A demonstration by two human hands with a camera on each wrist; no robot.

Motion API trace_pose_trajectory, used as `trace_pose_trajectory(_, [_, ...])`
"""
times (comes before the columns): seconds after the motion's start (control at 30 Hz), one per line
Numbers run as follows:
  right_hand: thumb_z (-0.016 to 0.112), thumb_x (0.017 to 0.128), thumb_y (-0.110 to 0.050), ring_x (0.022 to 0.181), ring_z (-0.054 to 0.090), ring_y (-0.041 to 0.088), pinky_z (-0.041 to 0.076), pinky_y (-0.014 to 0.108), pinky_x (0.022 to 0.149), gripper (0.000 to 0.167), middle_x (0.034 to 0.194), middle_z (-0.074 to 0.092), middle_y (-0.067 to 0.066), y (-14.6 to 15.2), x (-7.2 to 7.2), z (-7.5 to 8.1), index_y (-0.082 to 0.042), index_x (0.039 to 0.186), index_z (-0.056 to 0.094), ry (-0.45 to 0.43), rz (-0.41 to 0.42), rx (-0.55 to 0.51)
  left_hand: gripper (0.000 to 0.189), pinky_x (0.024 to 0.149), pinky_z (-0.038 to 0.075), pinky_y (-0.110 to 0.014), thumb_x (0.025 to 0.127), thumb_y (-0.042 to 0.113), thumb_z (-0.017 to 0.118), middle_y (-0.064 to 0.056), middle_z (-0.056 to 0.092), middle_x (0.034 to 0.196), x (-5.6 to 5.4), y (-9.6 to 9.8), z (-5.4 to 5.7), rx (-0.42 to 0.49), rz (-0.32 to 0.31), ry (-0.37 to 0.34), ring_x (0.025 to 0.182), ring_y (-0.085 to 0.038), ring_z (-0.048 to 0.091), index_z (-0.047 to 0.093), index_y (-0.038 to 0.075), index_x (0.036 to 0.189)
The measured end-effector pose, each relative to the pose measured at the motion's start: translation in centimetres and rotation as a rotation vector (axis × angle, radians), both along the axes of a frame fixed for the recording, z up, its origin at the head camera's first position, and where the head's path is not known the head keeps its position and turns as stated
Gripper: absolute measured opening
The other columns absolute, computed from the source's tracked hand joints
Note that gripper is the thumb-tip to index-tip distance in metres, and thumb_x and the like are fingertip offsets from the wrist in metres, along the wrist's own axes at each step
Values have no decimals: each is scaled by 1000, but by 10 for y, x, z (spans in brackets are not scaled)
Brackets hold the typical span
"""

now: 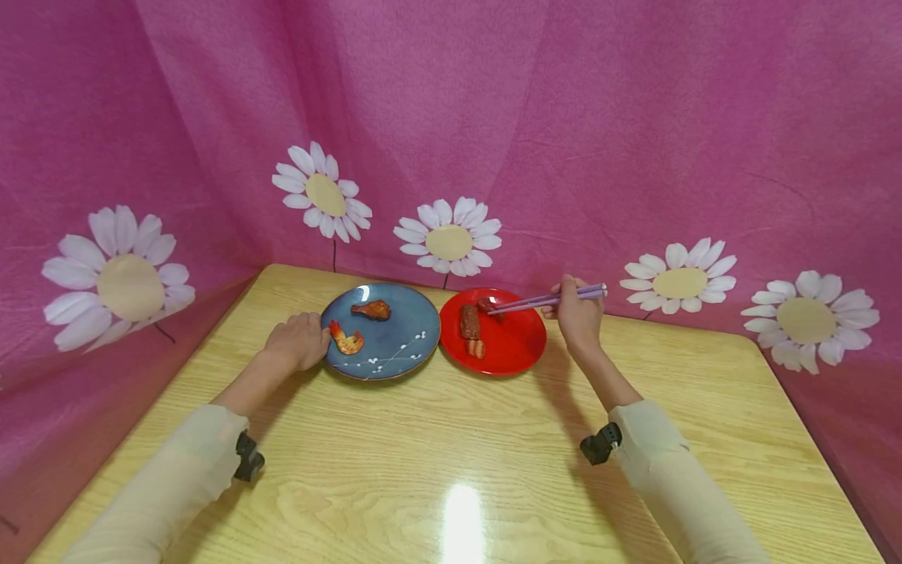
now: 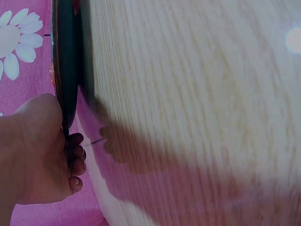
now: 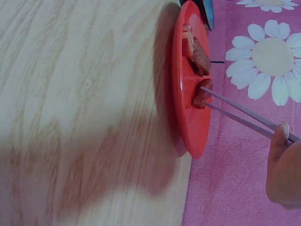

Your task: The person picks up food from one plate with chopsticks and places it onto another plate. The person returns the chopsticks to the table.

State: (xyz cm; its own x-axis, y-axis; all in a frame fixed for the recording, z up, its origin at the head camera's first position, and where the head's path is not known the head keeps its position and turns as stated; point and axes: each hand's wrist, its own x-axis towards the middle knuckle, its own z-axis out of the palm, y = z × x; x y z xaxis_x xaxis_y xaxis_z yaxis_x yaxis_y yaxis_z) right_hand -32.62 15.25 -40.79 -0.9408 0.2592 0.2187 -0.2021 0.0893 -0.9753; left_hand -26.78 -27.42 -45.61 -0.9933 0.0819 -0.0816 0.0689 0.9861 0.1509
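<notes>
My left hand (image 1: 301,341) grips the left rim of a blue plate (image 1: 402,313); the left wrist view shows its curled fingers (image 2: 76,153) under the edge. A brown drumstick-like piece (image 1: 371,311) and an orange shrimp (image 1: 346,339) lie on that plate. In my right hand (image 1: 579,313) is a pair of purple chopsticks (image 1: 550,299). Their tips touch a small reddish-brown piece of meat (image 3: 202,94) on the red plate (image 1: 514,345). Beside it are a longer brown meat piece (image 1: 469,321) and a paler, pinkish piece (image 1: 476,348).
The two plates stand side by side, rims close together, toward the far side of a wooden table (image 1: 380,462). A pink curtain (image 1: 564,141) with large white daisies hangs behind and around the table. A black wrist camera (image 1: 600,444) sits by the right sleeve.
</notes>
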Motion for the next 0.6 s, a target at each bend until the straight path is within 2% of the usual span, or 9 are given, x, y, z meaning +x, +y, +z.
trace_pose_trajectory(0.13, [44, 106, -19, 48, 61, 8, 54, 25, 50, 37, 65, 63, 6, 0, 0, 4, 6, 85, 61, 11, 18, -32, 37, 85, 45, -55, 103, 22, 37, -23, 54, 98, 1, 0, 1, -7, -4, -2, 101, -42, 54, 50, -12, 104])
trace_pose_trajectory(0.37, [46, 106, -17, 49, 61, 7, 53, 23, 51, 38, 65, 62, 2, -7, 2, 8, 16, 92, 58, 46, 47, -76, 37, 86, 45, -55, 103, 22, 38, -23, 54, 99, 2, 1, 2, -3, 1, -8, 102, -42, 54, 51, -12, 105])
trace_pose_trajectory(0.6, [46, 106, -13, 48, 61, 8, 51, 21, 48, 37, 63, 60, 4, -22, 9, 15, 22, 94, 53, 60, 189, -118, 38, 87, 45, -54, 103, 22, 38, -24, 54, 102, 1, 1, 2, 0, 2, -8, 103, -41, 53, 50, -13, 108])
